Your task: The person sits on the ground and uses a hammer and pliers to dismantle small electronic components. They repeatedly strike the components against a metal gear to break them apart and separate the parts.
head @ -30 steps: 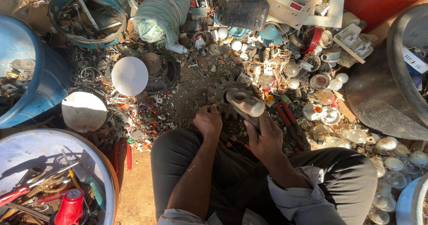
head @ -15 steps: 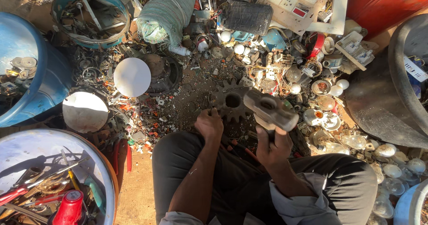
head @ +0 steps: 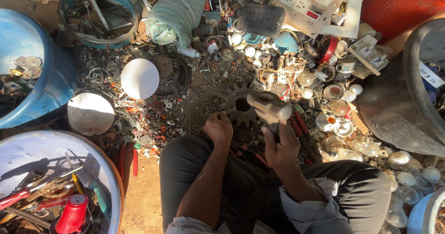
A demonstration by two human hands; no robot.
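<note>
Down at the near edge, two knees in dark trousers, one person seated on the dirt floor (head: 139,201). Right hand (head: 281,148) up, grip clenched around the handle of a heavy grey-headed metal hammer (head: 270,108), head raised just over the work. Left hand (head: 219,128) down, fingers curled at the near rim of one dark toothed steel gear wheel (head: 238,106) lying flat on the floor; what those fingers pinch is hidden, so I cannot tell what, if anything, that grip holds.

Near left, one round blue-rimmed metal tub (head: 104,169), cut off by the frame, with one red plastic bottle (head: 73,214) and red-handled tools inside. Beside the right knee, red-handled pliers (head: 303,134), count unclear under the arm. Right of that, a spill of clear glass bulbs (head: 398,169), too many and too overlapped to count.

Mid-distance left, two white round domed lamp covers (head: 139,78), the second lower and half in shadow. One blue plastic drum (head: 41,76), cropped at the left edge.

Farther back, one blue metal ring frame (head: 98,16), one grey-green woven sack (head: 174,13), one white switch panel (head: 313,2), one red container (head: 401,4) cropped in the corner. Between them lies small scrap, hard to make out.
</note>
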